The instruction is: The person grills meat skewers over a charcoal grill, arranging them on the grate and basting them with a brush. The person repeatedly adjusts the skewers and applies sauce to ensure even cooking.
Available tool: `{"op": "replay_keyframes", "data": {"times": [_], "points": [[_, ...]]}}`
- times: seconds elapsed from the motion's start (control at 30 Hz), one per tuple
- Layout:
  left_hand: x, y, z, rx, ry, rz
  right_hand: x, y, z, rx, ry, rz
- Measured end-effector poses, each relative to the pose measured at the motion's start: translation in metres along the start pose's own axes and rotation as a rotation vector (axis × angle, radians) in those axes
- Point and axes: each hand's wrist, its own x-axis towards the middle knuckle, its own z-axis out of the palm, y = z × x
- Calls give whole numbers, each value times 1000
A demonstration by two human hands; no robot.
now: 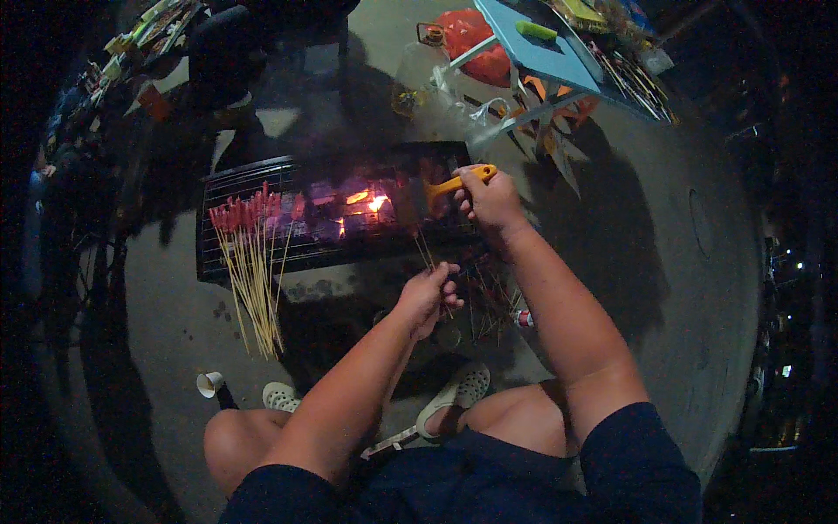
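A black charcoal grill [308, 262] with a wire grate stands before me, flames and glowing coals [373, 202] near its middle. My right hand [488, 200] is closed around the yellow handle of a brush [461, 183], whose dark head is over the grill's right part. My left hand [429, 295] holds a few thin skewers [424, 252] by their lower ends, at the grill's near edge; their tips lie by the brush head, in shadow. On the grate's left end lies a bunch of wooden skewers [255, 288] with red meat [245, 213], their bare ends sticking out towards me.
A blue folding table [543, 56] with a green object and many skewers stands at the upper right, beside a red plastic bag [465, 46]. A paper cup [209, 384] lies on the ground at lower left. A can [524, 318] and thin sticks lie right of my left hand.
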Motion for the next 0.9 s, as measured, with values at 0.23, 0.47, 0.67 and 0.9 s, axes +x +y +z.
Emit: {"op": "replay_keyframes", "data": {"times": [0.23,0.47,0.67,0.9], "points": [[-7,13,9,106,138,7,6,-20,-23,24,76,-32],[-2,8,9,201,203,85,35,-13,7,-301,151,-73],[-4,11,6,276,239,75,5,-46,10,-207,-4,-173],[-4,7,9,216,188,61,5,-23,-23,-265,76,-62]]}}
